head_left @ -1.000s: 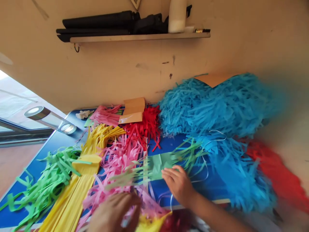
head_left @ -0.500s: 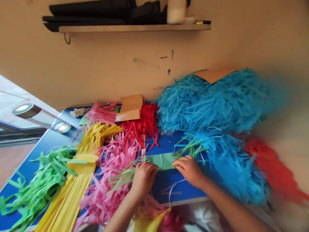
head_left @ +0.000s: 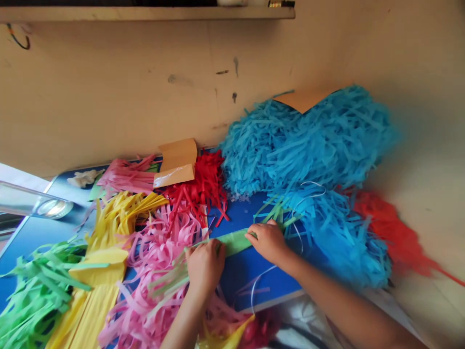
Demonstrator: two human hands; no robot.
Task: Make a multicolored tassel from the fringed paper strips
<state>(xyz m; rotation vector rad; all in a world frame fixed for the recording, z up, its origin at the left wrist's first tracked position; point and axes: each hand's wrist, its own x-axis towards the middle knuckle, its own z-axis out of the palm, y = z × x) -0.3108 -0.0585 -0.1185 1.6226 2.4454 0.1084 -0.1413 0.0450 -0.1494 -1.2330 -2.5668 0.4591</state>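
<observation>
A green fringed paper strip (head_left: 235,241) lies across the blue table (head_left: 250,271), its uncut middle band folded narrow. My left hand (head_left: 204,264) is closed on the left part of that band, over pink fringe (head_left: 160,242). My right hand (head_left: 267,240) pinches the band's right end, where green fringe fans out toward the blue shredded paper shape (head_left: 308,150). Both hands press the strip down against the table.
Piles of cut paper lie left: green (head_left: 32,291), yellow (head_left: 101,261), red (head_left: 199,184) and more pink (head_left: 125,174). A folded brown card (head_left: 178,162) rests behind them. Red-orange fringe (head_left: 392,232) spreads at the right. A metal cylinder (head_left: 25,203) is at far left, a shelf (head_left: 145,12) above on the wall.
My left hand came up from the near edge and took hold of the green strip. Both hands then folded the green band narrower. The view has tilted downward.
</observation>
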